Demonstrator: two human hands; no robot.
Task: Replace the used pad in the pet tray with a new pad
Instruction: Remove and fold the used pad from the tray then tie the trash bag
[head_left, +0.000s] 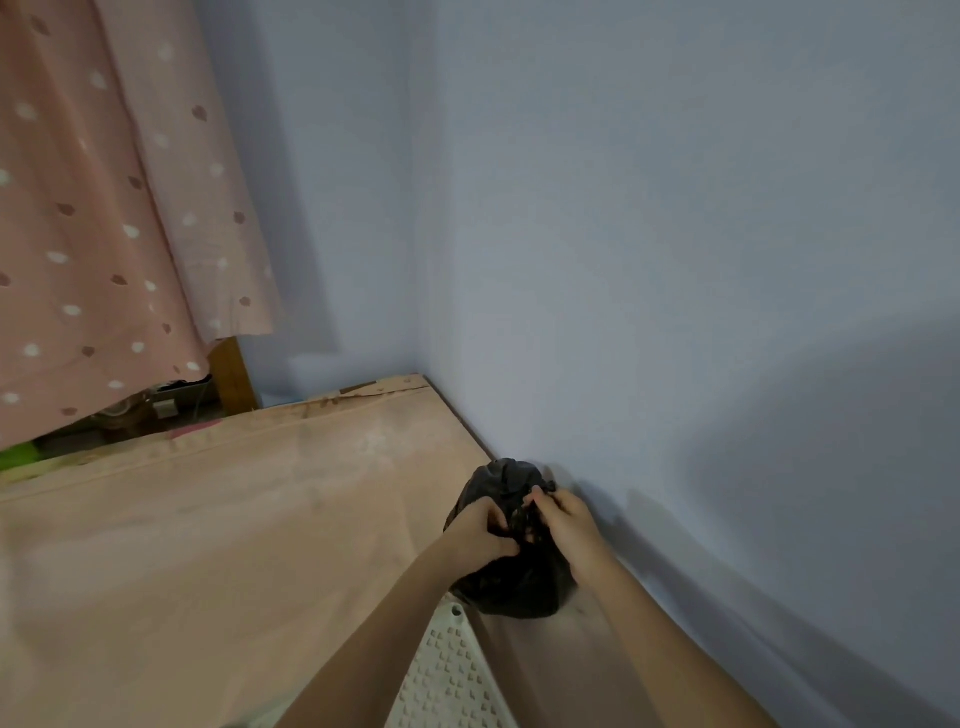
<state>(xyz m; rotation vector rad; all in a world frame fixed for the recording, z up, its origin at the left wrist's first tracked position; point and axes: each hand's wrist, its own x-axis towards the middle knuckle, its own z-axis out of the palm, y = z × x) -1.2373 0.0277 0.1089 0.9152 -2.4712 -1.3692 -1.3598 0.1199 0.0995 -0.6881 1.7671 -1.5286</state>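
A black plastic bag (519, 582) stands bulging on the floor, close to the wall at the right. My left hand (480, 530) pinches the bag's bunched top from the left. My right hand (566, 519) grips the same bunched top from the right. The two hands are close together over the bag's mouth. What is inside the bag is hidden. A white perforated pet tray grid (452, 675) lies just in front of the bag, partly covered by my left forearm. No pad is visible.
A pale peach sheet (208, 519) covers the floor to the left. A blue-grey wall (675, 312) runs along the right and meets another in the corner. A pink dotted curtain (93, 234) hangs at the upper left, with clutter under it.
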